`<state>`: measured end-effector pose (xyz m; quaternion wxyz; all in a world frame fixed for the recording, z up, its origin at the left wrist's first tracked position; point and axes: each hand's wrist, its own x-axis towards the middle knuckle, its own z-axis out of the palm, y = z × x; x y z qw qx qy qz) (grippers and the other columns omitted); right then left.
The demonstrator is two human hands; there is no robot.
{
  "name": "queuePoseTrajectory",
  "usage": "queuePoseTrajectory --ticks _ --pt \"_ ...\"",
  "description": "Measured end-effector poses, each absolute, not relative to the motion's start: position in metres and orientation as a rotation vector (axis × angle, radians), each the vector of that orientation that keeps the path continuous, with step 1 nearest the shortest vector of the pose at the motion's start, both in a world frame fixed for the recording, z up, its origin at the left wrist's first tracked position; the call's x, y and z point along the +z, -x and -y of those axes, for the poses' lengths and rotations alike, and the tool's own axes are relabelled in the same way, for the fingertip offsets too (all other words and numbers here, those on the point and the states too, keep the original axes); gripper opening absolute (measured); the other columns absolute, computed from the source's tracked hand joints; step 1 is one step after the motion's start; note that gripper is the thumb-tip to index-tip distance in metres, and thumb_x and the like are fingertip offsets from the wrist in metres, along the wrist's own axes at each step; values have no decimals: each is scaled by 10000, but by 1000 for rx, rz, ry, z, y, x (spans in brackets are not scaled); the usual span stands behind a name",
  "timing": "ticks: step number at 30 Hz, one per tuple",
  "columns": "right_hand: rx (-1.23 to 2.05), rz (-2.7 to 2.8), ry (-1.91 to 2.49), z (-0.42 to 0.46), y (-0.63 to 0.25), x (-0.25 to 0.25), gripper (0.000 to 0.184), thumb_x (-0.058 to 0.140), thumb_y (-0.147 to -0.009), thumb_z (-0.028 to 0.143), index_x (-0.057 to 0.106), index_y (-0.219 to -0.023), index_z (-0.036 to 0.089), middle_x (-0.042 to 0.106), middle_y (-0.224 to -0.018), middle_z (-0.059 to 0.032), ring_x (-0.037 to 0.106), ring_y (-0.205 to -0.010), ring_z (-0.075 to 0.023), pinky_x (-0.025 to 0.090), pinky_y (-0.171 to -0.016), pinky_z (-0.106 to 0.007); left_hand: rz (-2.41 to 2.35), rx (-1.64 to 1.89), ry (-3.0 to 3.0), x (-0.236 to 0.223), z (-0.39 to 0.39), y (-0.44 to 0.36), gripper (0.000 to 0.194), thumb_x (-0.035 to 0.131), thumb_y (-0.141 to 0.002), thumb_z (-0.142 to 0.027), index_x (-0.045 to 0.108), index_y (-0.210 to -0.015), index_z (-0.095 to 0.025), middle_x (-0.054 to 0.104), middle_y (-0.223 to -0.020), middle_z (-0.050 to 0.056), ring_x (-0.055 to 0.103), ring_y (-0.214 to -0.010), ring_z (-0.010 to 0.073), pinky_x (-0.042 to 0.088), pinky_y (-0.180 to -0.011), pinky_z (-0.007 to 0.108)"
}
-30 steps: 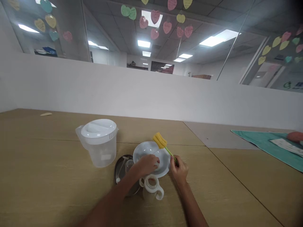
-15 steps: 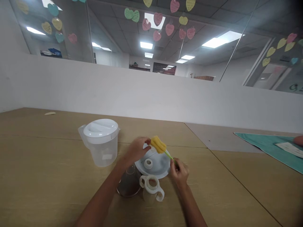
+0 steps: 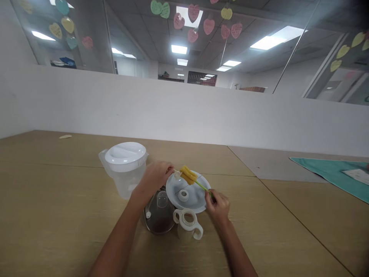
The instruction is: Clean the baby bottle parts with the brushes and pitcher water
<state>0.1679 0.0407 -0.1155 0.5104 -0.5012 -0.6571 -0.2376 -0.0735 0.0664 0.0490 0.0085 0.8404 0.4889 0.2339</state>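
Observation:
My right hand point(image 3: 219, 204) is closed round the thin green handle of a sponge brush point(image 3: 188, 175) with a yellow head. My left hand point(image 3: 157, 177) pinches a small pale, see-through piece point(image 3: 177, 174), perhaps a bottle teat, against or just beside the sponge. Both hands are above a whitish round bowl point(image 3: 198, 206), in which a white ring point(image 3: 183, 195) lies. In front of the bowl stands a clear cup with two white handles point(image 3: 188, 222). Left of the cup is a dark, round, shiny vessel point(image 3: 158, 223), partly behind my left wrist.
A clear pitcher with a white lid point(image 3: 126, 163) stands left of my left hand. A teal cloth point(image 3: 323, 169) with a white paper point(image 3: 357, 176) lies at the far right. Near the back wall is a small flat pale piece point(image 3: 65, 136).
My left hand has drawn slightly left, and the pale piece now shows between its fingertips and the sponge. The sponge has shifted slightly left and down. The view has tilted a little.

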Motion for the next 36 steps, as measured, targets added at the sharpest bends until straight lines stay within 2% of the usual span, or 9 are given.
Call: queuePoseTrajectory --ticks 3,8,13,18,24,28,31,33,36 --pt "-494 1519 1257 -41 -170 -115 230 491 -839 283 599 -692 143 457 -453 38 417 -416 -79 317 -480 -200 -1517 561 -2594 55 -61 83 235 492 -793 -305 687 -770 -176 682 -750 49 592 -671 169 387 -595 254" --pt "-328 1340 1363 -39 -175 -114 301 457 -848 356 593 -693 138 473 -471 34 411 -425 -78 320 -477 -192 -1255 63 -2379 38 -70 94 95 646 -596 -225 710 -657 -190 673 -633 9 591 -588 146 380 -518 209" --pt "-249 1210 1408 -40 -178 -114 357 440 -839 422 593 -696 133 496 -501 21 392 -447 -83 315 -474 -195 -1476 -158 -2266 12 -93 92 51 684 -480 -177 671 -529 -176 630 -529 3 576 -535 155 375 -471 204" --pt "-242 1244 1408 -40 -177 -114 347 437 -848 410 591 -702 136 507 -506 16 409 -448 -85 320 -484 -199 -1516 -145 -2224 6 -100 92 101 662 -497 -184 592 -426 -170 584 -463 8 565 -512 167 394 -470 222" --pt "-281 1350 1432 -42 -178 -115 337 433 -855 397 592 -706 140 536 -522 6 425 -433 -85 318 -485 -204 -1439 -210 -2145 2 -91 84 160 676 -473 -181 540 -391 -168 555 -425 -7 550 -467 162 406 -449 223" --pt "-310 1355 1440 -43 -179 -115 334 434 -857 388 597 -706 139 531 -513 11 436 -431 -87 315 -488 -205 -1490 -7 -2372 11 -82 74 49 643 -577 -228 649 -569 -180 636 -573 31 589 -570 181 440 -554 249" --pt "-298 1334 1454 -44 -179 -116 338 425 -859 390 598 -708 141 519 -497 18 432 -427 -88 312 -481 -202 -1483 202 -2511 9 -81 59 175 545 -709 -256 688 -768 -173 671 -746 81 609 -699 201 443 -661 287" --pt "-292 1331 1459 -44 -179 -116 345 420 -861 393 598 -705 142 525 -499 16 431 -428 -88 310 -476 -201 -1429 243 -2560 -1 -82 45 196 514 -736 -238 688 -774 -157 667 -755 99 608 -716 211 436 -672 306" --pt "-299 1352 1454 -45 -178 -117 347 418 -863 394 599 -708 142 540 -511 7 445 -442 -93 316 -483 -203 -1376 212 -2551 -23 -84 25 140 567 -684 -216 681 -689 -135 651 -701 114 603 -695 241 424 -637 332"
